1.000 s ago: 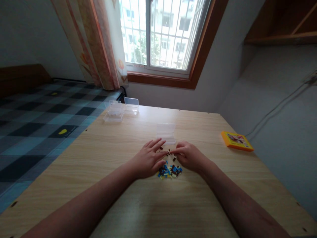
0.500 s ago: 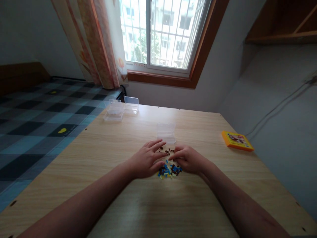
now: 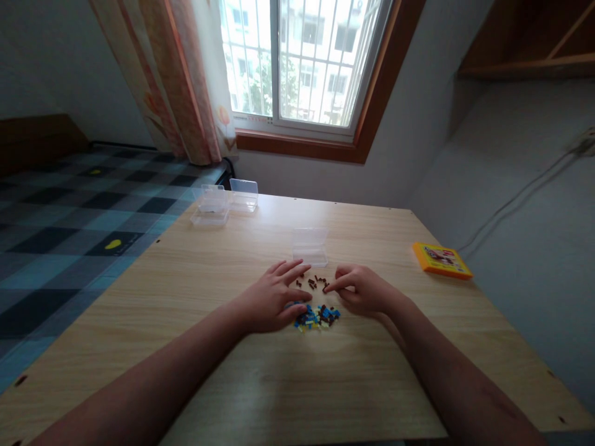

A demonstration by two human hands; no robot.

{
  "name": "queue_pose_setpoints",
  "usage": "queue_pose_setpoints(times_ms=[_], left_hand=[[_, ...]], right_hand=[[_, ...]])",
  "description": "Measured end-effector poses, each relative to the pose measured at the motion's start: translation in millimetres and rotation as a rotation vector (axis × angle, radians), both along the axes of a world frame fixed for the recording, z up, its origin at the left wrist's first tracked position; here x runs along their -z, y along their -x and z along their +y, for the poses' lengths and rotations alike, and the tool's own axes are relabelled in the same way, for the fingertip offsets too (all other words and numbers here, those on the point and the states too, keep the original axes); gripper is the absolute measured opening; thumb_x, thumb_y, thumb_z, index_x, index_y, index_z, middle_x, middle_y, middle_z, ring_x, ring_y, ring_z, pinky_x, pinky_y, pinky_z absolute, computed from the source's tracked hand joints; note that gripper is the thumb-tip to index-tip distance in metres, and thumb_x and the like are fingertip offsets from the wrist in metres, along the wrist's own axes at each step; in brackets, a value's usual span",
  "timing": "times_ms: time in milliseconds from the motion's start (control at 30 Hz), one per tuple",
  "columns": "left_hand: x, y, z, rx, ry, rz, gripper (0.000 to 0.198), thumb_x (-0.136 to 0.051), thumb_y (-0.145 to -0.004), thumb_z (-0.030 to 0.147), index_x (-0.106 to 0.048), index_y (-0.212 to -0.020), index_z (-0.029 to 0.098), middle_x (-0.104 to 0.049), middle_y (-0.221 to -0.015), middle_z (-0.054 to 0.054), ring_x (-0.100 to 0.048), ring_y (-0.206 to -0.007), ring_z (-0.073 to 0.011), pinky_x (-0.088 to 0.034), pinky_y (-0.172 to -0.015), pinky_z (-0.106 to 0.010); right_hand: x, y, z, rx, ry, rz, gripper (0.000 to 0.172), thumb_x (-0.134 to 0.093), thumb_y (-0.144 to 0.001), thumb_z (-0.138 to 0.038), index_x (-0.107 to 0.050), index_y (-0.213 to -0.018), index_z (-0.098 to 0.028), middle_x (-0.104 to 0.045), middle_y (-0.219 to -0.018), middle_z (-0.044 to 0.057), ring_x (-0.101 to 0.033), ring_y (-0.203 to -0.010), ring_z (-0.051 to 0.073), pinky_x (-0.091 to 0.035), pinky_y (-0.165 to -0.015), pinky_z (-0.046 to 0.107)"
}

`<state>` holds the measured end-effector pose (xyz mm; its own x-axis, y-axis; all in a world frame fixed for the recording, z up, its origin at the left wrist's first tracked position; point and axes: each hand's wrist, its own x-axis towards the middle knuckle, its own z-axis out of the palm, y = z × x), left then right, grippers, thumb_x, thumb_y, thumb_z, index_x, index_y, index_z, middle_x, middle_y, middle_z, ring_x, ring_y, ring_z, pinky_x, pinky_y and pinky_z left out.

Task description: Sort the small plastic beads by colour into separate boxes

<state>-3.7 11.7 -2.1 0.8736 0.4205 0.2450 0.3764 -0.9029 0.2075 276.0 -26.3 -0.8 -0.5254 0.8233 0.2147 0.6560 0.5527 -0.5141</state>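
Observation:
A pile of small building bricks [image 3: 316,318], mostly blue, brown, pale and yellow, lies on the wooden table. Just beyond it, several brown bricks [image 3: 312,283] are scattered apart from the pile. My left hand [image 3: 275,297] is open with fingers spread, its thumb over the left edge of the pile and its fingertips near the brown bricks. My right hand [image 3: 362,289] stretches out its index finger, whose tip is at a brown brick on the right; its other fingers are curled and I see nothing held. A clear plastic box [image 3: 309,255] stands with its lid up beyond both hands.
More clear plastic boxes [image 3: 210,217] stand open at the table's far left corner. A yellow-orange box [image 3: 442,261] lies near the right edge of the table [image 3: 260,384]. A bed with a checked cover [image 3: 116,204] is on the left, and a window is behind.
My right hand has shifted away from the pile, its index fingertip moving to the right and farther off among the brown bricks. My left hand has hardly moved. The view has tilted slightly.

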Motion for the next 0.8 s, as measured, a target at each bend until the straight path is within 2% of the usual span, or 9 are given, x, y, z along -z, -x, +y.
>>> queue_pose_setpoints(times_ms=[233, 467, 600, 800], left_hand=[[0.9, -1.5, -4.4, 0.066, 0.004, -0.035, 0.032, -0.06, -0.096, 0.044, -0.073, -0.124, 0.036, -0.038, -0.163, -0.006, -0.036, -0.148, -0.0384, -0.031, -0.119, -0.06], [5.4, -5.8, -7.0, 0.107, 0.001, -0.013, 0.038, -0.056, -0.098, 0.049, -0.066, -0.134, 0.039, -0.039, -0.162, -0.008, -0.034, -0.149, -0.0392, -0.029, -0.119, -0.061], [4.4, -6.3, -6.7, 0.078, 0.005, -0.025, 0.036, -0.056, -0.098, 0.049, -0.07, -0.129, 0.037, -0.038, -0.163, -0.007, -0.034, -0.149, -0.0398, -0.029, -0.12, -0.061], [2.6, -1.5, -2.7, -0.031, -0.022, -0.038, 0.029, -0.057, -0.098, 0.041, -0.076, -0.116, 0.031, -0.038, -0.163, -0.007, -0.034, -0.149, -0.0396, -0.03, -0.119, -0.062]], right_hand=[[-7.1, 6.2, -7.2, -0.142, 0.105, -0.05, 0.049, -0.056, -0.074, -0.001, -0.083, -0.102, -0.03, -0.069, -0.082, 0.0, -0.058, -0.07, 0.011, -0.042, -0.067, 0.022], [-8.0, 2.8, -6.1, -0.016, 0.048, -0.107, 0.046, -0.056, -0.077, -0.004, -0.083, -0.104, -0.029, -0.072, -0.086, 0.002, -0.06, -0.071, 0.012, -0.042, -0.069, 0.024], [-10.0, -1.3, -4.0, -0.039, 0.047, -0.091, 0.043, -0.057, -0.079, -0.006, -0.083, -0.105, -0.029, -0.072, -0.086, 0.002, -0.06, -0.072, 0.013, -0.043, -0.069, 0.024], [-4.2, 2.6, -5.0, -0.016, 0.051, -0.111, 0.043, -0.056, -0.077, -0.005, -0.083, -0.101, -0.028, -0.073, -0.084, 0.001, -0.06, -0.068, 0.011, -0.042, -0.066, 0.023]])
